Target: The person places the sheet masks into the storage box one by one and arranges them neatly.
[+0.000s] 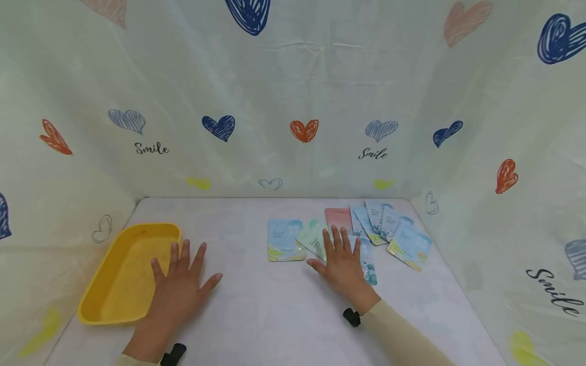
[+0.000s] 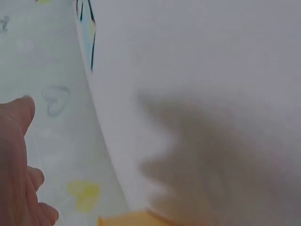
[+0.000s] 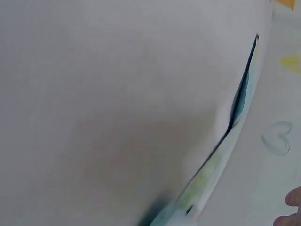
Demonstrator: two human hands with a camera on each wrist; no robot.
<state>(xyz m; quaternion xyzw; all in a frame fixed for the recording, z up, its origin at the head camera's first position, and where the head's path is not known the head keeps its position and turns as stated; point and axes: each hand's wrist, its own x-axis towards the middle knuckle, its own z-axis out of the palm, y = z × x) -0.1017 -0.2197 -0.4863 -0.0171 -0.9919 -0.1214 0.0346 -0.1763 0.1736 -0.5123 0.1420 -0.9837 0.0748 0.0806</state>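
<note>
My left hand (image 1: pixel 176 292) has its fingers spread over the table, by the right rim of a shallow yellow tray (image 1: pixel 123 279). Nothing is in its grasp. Fingers spread too, my right hand (image 1: pixel 343 269) is over a group of flat printed packets and partly covers them. Beneath it show a blue packet (image 1: pixel 368 262) and a pale green packet (image 1: pixel 313 236). A light blue packet (image 1: pixel 285 236) lies to their left, and a pink packet (image 1: pixel 339 216) just beyond the fingertips. In the right wrist view, packets (image 3: pixel 204 179) appear edge-on, with fingertips (image 3: pixel 292 207) at the corner.
Several more blue packets overlap at the back right of the white table (image 1: pixel 256 315), the nearest packet (image 1: pixel 409 246) lying askew. A cloth curtain (image 1: pixel 265 157) printed with hearts encloses the table at the back and both sides.
</note>
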